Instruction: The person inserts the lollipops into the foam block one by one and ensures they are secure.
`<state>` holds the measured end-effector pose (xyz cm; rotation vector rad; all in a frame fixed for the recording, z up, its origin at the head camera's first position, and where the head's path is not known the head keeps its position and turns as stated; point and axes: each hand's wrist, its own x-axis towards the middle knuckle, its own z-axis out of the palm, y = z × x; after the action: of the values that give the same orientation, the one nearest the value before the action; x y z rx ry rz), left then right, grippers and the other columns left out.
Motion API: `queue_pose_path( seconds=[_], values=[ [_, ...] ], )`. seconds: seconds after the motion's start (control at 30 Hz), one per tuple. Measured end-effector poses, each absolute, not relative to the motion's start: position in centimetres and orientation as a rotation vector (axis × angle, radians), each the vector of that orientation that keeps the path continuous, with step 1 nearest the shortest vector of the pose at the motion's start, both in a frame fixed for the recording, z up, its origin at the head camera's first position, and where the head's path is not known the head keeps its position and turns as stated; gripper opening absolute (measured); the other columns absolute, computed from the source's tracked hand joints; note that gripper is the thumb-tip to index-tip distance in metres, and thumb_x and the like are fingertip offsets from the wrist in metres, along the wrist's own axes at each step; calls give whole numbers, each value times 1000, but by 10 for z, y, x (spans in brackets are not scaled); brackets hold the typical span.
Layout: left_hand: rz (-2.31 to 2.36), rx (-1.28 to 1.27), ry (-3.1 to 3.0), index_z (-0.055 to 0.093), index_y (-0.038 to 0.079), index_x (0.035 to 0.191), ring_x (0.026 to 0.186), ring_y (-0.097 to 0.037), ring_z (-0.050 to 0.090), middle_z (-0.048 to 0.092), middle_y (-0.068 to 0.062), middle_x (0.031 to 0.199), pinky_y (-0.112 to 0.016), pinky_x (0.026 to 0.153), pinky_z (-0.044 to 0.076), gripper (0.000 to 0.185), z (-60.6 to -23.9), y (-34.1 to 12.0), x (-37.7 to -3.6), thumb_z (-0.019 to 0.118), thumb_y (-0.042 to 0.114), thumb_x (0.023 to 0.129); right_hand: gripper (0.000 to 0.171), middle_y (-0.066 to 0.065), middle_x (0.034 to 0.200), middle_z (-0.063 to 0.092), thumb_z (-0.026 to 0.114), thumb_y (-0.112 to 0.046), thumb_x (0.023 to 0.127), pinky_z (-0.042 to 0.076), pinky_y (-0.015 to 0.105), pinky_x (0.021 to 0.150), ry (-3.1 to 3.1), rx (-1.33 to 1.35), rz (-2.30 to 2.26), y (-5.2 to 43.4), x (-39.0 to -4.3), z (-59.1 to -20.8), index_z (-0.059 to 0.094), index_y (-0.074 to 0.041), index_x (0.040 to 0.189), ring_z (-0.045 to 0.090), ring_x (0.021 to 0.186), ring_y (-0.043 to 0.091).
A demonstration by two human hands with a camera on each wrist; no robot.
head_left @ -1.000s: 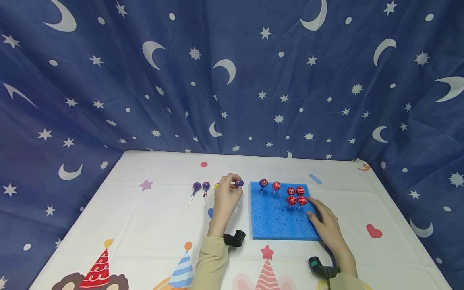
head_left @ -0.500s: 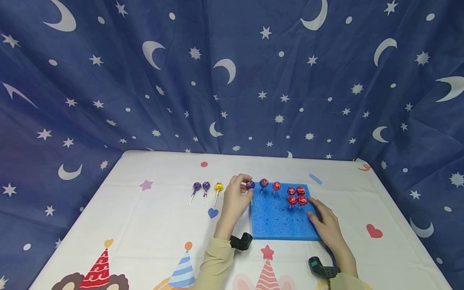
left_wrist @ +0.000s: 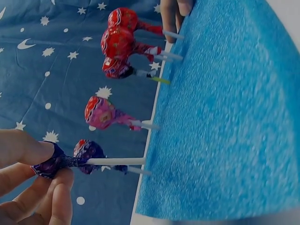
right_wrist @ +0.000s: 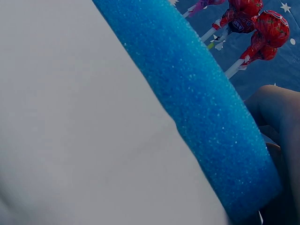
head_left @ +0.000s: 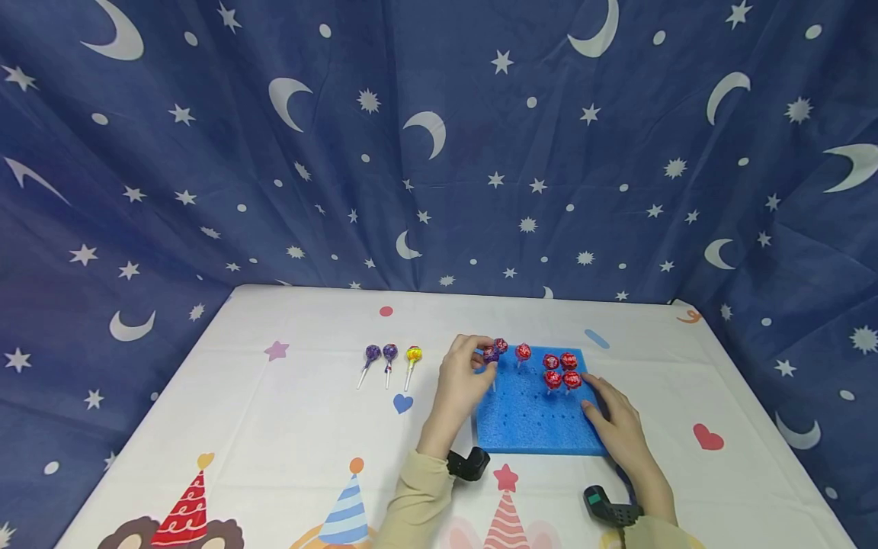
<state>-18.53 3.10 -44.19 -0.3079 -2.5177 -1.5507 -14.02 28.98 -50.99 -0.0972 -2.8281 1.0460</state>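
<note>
Lollipop [left_wrist: 66, 162], purple, sits pinched by its head in our left hand [head_left: 463, 381] over blue foam [head_left: 531, 435]; we should push its stick [left_wrist: 117, 161] straight down; our right hand [head_left: 617, 423], fingers loosely spread, touches the foam's edge.

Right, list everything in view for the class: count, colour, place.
Foam board: one, blue, on the table cover
Red lollipops: four, red, standing at the board's far right
Pink lollipop: one, pink-red, standing left of those
Dark lollipop: one, purple-red, standing left of the pink
Held lollipop: one, purple, in the left hand
Purple lollipops: two, purple, lying left of the board
Yellow lollipop: one, yellow, right of those
Table cover: one, white, under the board
Backdrop: one, starry blue, behind
Wrist cameras: two, black, both wrists
Sleeves: two, beige, both arms
Left hand: one, bare, near the board
Right hand: one, bare, at the board's right edge
</note>
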Motion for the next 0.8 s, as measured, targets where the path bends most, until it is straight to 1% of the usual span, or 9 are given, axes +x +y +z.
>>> queue_pose_path(
  seconds=[0.17,0.27,0.4,0.5,0.67,0.8],
  values=[
    [-1562,-367,-2506,65,12,115,86,-15,59,58,-4,105,-32,78,56,30,-441,37,-183,69,6,85,51,26,152,32,50,-24,97,10,73,108,-2819,-98,1038,290,-141,-511,39,-9,145,21,142,48],
    [-1571,-406,-2493,65,12,115,87,-15,59,58,-5,106,-30,78,56,30,-441,41,-181,69,5,85,51,26,151,33,50,-24,97,10,74,108,-2817,-103,1037,289,-141,-511,40,-9,145,21,142,49],
    [-1566,-434,-2505,65,11,115,88,-14,58,58,-4,108,-24,78,54,30,-442,45,-179,68,5,86,51,26,152,32,49,-25,97,10,74,107,-2823,-106,1043,290,-141,-511,39,-10,145,21,142,48],
    [-1567,-451,-2507,65,12,114,89,-14,58,58,-4,108,-26,79,54,29,-442,48,-177,68,5,86,51,25,153,31,49,-25,98,9,74,108,-2831,-109,1052,290,-140,-510,38,-10,146,20,142,48],
    [-1586,-477,-2487,65,13,112,89,-15,59,58,-4,107,-34,82,55,29,-444,54,-176,67,4,85,52,25,153,31,49,-25,98,9,73,108,-2835,-110,1044,289,-141,-510,38,-11,146,20,142,48],
    [-1602,-487,-2486,65,13,113,89,-16,59,59,-4,107,-27,80,54,29,-447,58,-175,68,4,85,51,25,152,31,49,-26,98,10,72,109,-2834,-105,1032,290,-141,-510,38,-11,146,21,142,48]
  ],
)
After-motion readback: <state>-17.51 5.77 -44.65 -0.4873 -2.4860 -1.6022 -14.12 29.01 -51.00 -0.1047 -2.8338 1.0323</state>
